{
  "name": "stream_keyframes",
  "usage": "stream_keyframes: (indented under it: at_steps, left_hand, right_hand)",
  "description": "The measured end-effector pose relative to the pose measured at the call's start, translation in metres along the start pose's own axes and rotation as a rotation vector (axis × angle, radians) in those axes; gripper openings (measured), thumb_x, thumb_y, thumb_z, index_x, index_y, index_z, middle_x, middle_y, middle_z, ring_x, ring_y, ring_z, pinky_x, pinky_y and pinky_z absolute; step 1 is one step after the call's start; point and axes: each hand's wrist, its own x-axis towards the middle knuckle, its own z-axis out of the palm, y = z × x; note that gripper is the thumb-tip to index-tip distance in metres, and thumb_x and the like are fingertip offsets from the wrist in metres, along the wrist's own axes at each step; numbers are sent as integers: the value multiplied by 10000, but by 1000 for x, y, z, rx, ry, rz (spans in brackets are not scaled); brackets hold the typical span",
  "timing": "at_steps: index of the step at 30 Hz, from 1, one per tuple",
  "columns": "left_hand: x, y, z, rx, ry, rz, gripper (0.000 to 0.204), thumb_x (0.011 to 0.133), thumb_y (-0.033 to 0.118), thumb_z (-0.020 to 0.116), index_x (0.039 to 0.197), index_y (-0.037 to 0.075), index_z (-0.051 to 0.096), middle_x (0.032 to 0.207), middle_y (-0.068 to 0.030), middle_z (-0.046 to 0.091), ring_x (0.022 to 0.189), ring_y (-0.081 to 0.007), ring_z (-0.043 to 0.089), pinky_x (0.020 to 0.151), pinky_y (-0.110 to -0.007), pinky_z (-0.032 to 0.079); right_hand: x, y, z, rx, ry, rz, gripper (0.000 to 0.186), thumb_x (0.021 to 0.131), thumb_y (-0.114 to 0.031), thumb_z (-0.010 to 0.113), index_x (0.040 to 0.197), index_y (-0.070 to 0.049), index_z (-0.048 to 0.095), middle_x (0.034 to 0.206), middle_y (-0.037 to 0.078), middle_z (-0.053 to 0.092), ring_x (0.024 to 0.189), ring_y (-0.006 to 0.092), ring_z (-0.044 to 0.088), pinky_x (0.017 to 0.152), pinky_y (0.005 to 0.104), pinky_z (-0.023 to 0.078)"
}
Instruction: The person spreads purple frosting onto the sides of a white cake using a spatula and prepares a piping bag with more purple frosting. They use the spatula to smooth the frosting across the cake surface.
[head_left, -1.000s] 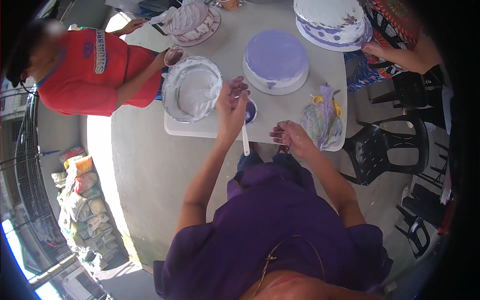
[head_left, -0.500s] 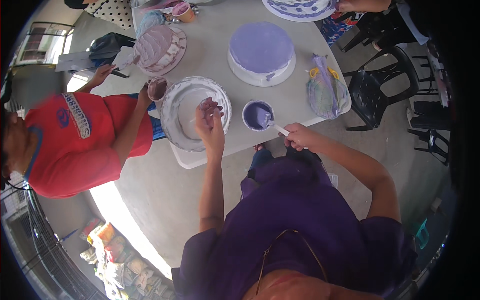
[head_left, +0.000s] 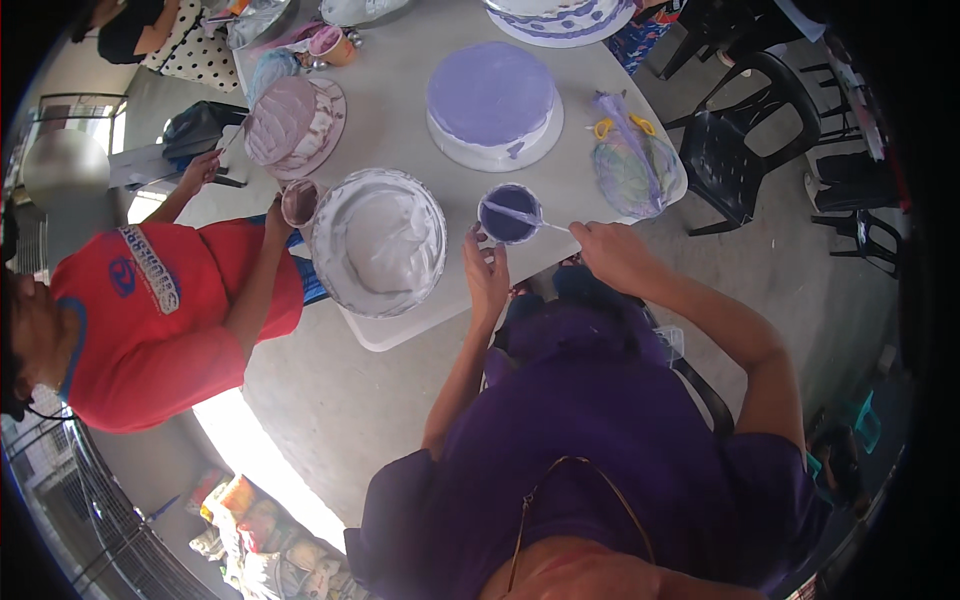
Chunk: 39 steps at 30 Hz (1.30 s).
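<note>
A purple-smeared spatula [head_left: 520, 215] lies across the mouth of a cup [head_left: 510, 238] holding dark purple icing. Its pale handle is gripped by my right hand [head_left: 608, 252], to the right of the cup. My left hand [head_left: 487, 272] is at the cup's near left side, fingers partly spread and raised; whether they touch the cup I cannot tell. To the left stands a large bowl [head_left: 332, 280] with whitish icing [head_left: 390, 240] in it. Beyond the cup, a round cake [head_left: 490, 92] with a smooth purple top sits on a white board.
A bag of icing [head_left: 632, 165] with yellow-handled scissors [head_left: 645, 127] lies at the table's right edge. At left, a co-worker in red [head_left: 180, 310] holds a small cup [head_left: 300, 203] by a pinkish cake [head_left: 283, 122]. A black chair [head_left: 735, 170] stands right of the table [head_left: 400, 120].
My left hand has moved from over the bowl rightward to the cup's side. The spatula has gone from dipping into the icing to lying across the cup's mouth. The view has shifted slightly.
</note>
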Motion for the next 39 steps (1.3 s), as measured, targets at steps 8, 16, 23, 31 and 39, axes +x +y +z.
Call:
stream_keyframes:
  at_steps: [8, 16, 23, 31, 39]
  left_hand:
    - [24, -9, 17, -135, 168, -117, 340, 764, -1, 441, 1101, -19, 408, 788, -95, 491, 540, -124, 520, 465, -218, 451]
    - [25, -12, 21, -324, 197, -203, 366, 749, -34, 457, 1114, -17, 438, 740, -62, 513, 587, -135, 544, 504, -252, 490]
    - [28, -8, 27, -444, 219, -276, 341, 764, -8, 486, 1101, -32, 440, 763, -56, 487, 685, -138, 536, 621, -305, 536]
    - [33, -6, 24, -455, 161, -294, 365, 770, -30, 468, 1131, -17, 414, 773, -79, 543, 667, -161, 567, 617, -336, 534]
    - [34, -1, 26, -477, 139, -307, 368, 774, -30, 456, 1137, -39, 396, 813, -104, 542, 681, -171, 569, 635, -341, 532]
  right_hand:
    - [2, 44, -10, -89, 40, -230, 203, 647, -28, 503, 842, 1, 456, 706, 112, 491, 636, 264, 526, 528, 350, 425]
    - [1, 83, -2, -42, 218, -259, 320, 590, -65, 599, 870, -33, 449, 761, 72, 484, 686, 205, 531, 552, 312, 445]
    - [5, 95, 15, 43, 349, -298, 168, 678, -84, 480, 841, -42, 476, 689, 62, 475, 620, 199, 534, 500, 304, 446]
    - [5, 94, 13, -27, 341, -234, 149, 656, -84, 508, 799, -51, 484, 657, 50, 472, 584, 189, 536, 476, 293, 442]
    - [2, 92, 11, -37, 343, -218, 148, 653, -91, 520, 792, -54, 485, 654, 47, 469, 581, 184, 533, 482, 292, 441]
